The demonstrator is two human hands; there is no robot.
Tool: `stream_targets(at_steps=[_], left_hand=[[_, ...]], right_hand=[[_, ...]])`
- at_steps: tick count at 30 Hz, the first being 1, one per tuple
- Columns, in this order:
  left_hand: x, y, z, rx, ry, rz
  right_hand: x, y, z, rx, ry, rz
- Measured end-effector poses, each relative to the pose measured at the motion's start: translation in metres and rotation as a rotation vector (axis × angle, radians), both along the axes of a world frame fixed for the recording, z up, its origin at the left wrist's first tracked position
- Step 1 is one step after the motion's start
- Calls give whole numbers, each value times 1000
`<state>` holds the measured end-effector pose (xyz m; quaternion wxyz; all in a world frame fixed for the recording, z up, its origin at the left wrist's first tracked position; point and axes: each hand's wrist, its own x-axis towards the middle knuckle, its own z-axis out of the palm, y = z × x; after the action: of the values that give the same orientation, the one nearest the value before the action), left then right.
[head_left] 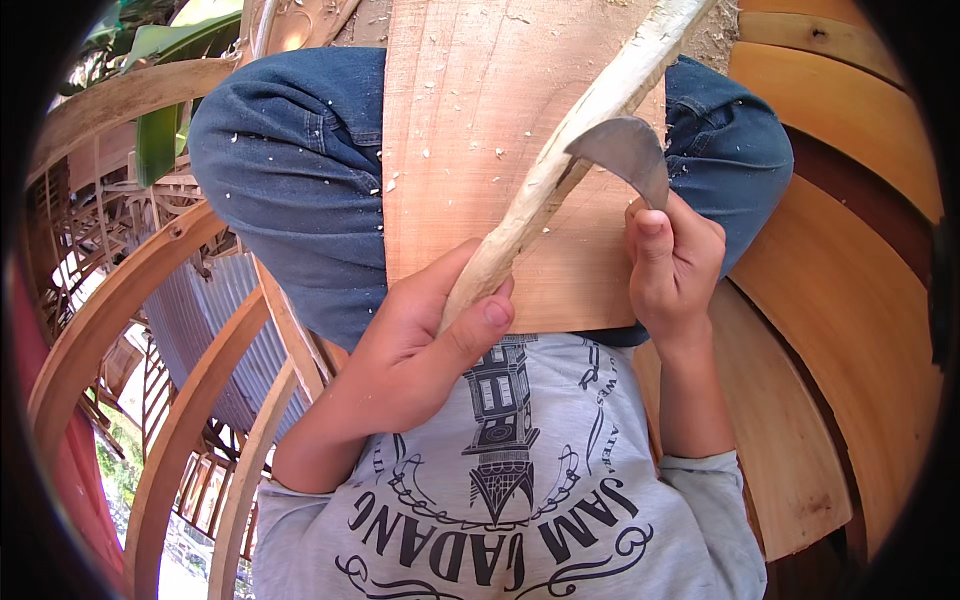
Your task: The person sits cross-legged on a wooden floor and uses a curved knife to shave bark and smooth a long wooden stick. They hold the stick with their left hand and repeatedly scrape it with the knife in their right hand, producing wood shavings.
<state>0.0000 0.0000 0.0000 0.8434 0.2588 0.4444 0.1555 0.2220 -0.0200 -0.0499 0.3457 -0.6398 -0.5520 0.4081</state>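
My left hand (420,340) is wrapped round the near end of a pale peeled wooden stick (565,150), which slants up and away to the right. A curved knife (625,158) with a dark sickle-like blade is in my right hand (675,265); its handle is hidden inside the closed fingers. The blade's tip lies at the right side of the stick, about halfway along; whether it touches the wood I cannot tell. Beneath the stick, a wide flat wooden board (450,170) rests across my lap between my knees. The stick's far end runs out of the top edge.
Small pale shavings (427,153) lie on the board and on my jeans (290,170). Curved wooden planks (820,270) form a wall close on the right. At the left are wooden bars (200,380), a corrugated metal sheet (225,330) and green leaves (160,130).
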Motion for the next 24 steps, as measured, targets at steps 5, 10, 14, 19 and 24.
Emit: stream_targets(at_steps=[5, 10, 14, 19, 24], left_hand=[[6, 3, 3, 68, -3, -7], [15, 2, 7, 119, 105, 17], [14, 8, 10, 127, 126, -81], [15, 6, 3, 178, 105, -20], [21, 5, 2, 470, 360, -173]], right_hand=[[-10, 2, 8, -14, 100, 48], [-11, 2, 12, 34, 11, 159], [-11, 1, 10, 10, 7, 168], [-8, 2, 11, -172, 236, -19], [-11, 3, 14, -222, 391, -102]])
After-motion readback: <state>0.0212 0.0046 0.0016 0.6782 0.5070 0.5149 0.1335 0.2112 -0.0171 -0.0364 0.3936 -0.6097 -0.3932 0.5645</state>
